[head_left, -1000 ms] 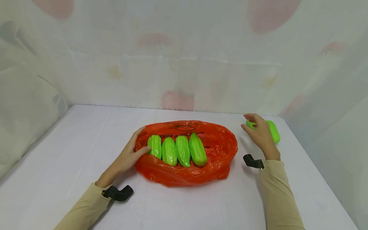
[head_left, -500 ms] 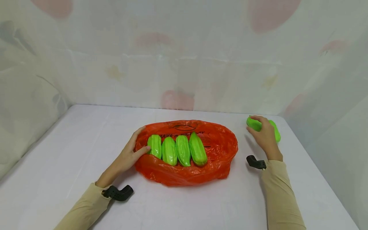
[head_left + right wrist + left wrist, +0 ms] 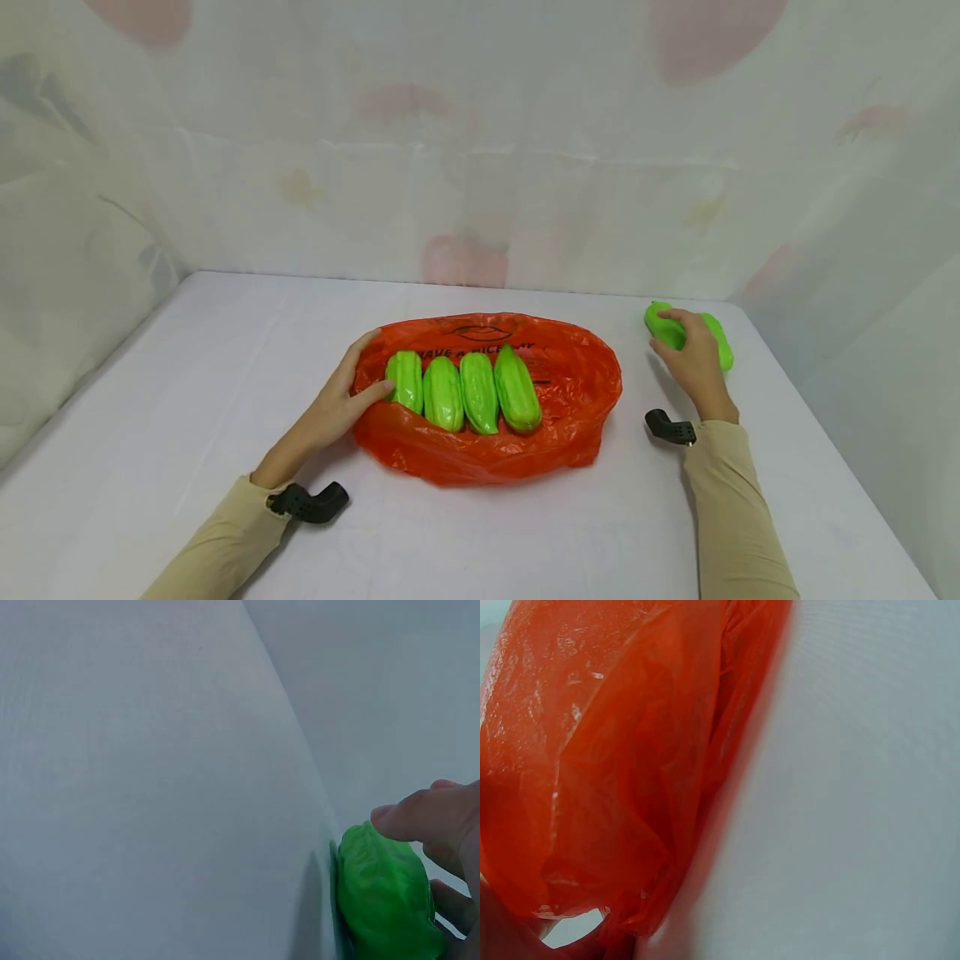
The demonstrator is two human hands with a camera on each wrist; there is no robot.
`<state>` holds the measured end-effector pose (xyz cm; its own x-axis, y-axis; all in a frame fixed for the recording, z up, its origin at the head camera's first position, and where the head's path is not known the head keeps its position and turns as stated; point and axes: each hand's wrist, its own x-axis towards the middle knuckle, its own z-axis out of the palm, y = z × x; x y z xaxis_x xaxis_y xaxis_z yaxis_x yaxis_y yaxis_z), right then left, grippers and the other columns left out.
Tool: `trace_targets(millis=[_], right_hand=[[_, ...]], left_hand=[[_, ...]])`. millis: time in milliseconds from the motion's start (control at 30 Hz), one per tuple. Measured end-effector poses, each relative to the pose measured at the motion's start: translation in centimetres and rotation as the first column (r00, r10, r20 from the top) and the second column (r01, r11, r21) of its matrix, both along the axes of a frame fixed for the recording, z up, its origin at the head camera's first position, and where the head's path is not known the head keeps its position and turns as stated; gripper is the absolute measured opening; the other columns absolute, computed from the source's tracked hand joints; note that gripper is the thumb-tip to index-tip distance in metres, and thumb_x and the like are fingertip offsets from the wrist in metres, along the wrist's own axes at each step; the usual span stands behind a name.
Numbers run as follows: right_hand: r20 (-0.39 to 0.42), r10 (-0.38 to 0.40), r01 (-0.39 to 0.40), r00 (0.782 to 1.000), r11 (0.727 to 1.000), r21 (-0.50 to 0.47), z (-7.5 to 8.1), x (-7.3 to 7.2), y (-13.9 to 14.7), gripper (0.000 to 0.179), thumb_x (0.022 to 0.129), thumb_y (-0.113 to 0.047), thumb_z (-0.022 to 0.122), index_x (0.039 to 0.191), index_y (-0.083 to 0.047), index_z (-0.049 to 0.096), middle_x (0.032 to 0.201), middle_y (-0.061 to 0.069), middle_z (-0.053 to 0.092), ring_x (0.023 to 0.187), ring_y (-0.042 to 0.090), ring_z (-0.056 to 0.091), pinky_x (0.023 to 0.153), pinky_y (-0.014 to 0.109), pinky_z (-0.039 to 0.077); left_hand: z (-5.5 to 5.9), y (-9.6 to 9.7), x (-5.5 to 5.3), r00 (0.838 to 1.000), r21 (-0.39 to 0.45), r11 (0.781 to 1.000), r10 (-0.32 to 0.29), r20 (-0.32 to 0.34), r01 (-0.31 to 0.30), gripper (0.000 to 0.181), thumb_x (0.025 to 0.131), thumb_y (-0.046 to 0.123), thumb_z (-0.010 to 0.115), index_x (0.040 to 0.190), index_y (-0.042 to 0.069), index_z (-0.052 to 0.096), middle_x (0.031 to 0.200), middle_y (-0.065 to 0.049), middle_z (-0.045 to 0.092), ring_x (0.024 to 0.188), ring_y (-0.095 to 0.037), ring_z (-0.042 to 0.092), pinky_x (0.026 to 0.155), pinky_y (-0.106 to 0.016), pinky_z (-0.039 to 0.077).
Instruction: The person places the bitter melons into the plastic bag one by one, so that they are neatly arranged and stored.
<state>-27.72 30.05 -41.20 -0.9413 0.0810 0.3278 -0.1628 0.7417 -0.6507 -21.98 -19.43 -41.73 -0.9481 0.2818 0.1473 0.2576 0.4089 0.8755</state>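
Observation:
A red plastic bag (image 3: 570,367) lies open on the table in the head view, black print inside its back wall. Several shiny green ribbed gourds (image 3: 442,393) sit side by side in it. My left hand (image 3: 341,400) holds the bag's left rim, its thumb inside by the leftmost gourd. In the left wrist view, red film (image 3: 622,750) fills the left half and the fingers are mostly hidden. At the back right, my right hand (image 3: 693,354) curls its thumb and fingers round a green gourd (image 3: 666,331). The right wrist view shows the thumb against that gourd's top (image 3: 382,900).
Another green gourd (image 3: 720,337) lies behind the right hand, partly hidden. The white table (image 3: 487,542) ends at a patterned cloth (image 3: 480,200) behind and at cloth sides left and right.
My right hand has moved right and slightly nearer, from hovering over the far-right gourds to curling round one of them. The left hand and the bag look the same.

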Motion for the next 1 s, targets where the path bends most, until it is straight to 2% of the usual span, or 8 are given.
trace_targets(millis=[200, 467, 1000], right_hand=[[0.035, 0.004, -0.005, 0.999, 1.000, 0.028, -0.21, -0.02, 0.26, 0.045, 0.086, 0.012, 0.056, 0.131, 0.006, 0.053, 0.142, 0.034, 0.042, 0.135, 0.051, 0.035, 0.111, 0.063, 0.029], [0.115, -0.020, 0.015, 0.993, 0.999, 0.045, 0.13, 0.10, 0.36, 0.049, 0.087, 0.008, 0.054, 0.136, 0.005, 0.049, 0.147, 0.035, 0.036, 0.139, 0.052, 0.030, 0.112, 0.064, 0.027], [0.177, -0.008, -0.010, 0.984, 0.995, 0.100, 0.41, 0.14, 0.08, 0.062, 0.079, 0.009, 0.052, 0.141, 0.005, 0.045, 0.143, 0.038, 0.035, 0.121, 0.048, 0.039, 0.097, 0.060, 0.035]], left_hand=[[0.07, 0.04, -0.06, 1.000, -0.001, 1.000, 0.001, -0.002, -0.001, 0.072, 0.098, 0.018, 0.057, 0.158, 0.022, 0.016, 0.155, -0.015, 0.035, 0.135, -0.035, 0.040, 0.113, -0.062, 0.028], [-0.05, -0.07, -0.08, 1.000, -0.006, 1.000, 0.002, -0.004, -0.002, 0.073, 0.098, 0.017, 0.057, 0.159, 0.021, 0.016, 0.157, -0.015, 0.033, 0.138, -0.036, 0.038, 0.114, -0.063, 0.025], [0.08, 0.01, 0.06, 1.000, -0.010, 1.000, -0.003, -0.007, 0.003, 0.073, 0.099, 0.017, 0.057, 0.159, 0.020, 0.015, 0.156, -0.016, 0.034, 0.138, -0.036, 0.038, 0.114, -0.064, 0.026]])
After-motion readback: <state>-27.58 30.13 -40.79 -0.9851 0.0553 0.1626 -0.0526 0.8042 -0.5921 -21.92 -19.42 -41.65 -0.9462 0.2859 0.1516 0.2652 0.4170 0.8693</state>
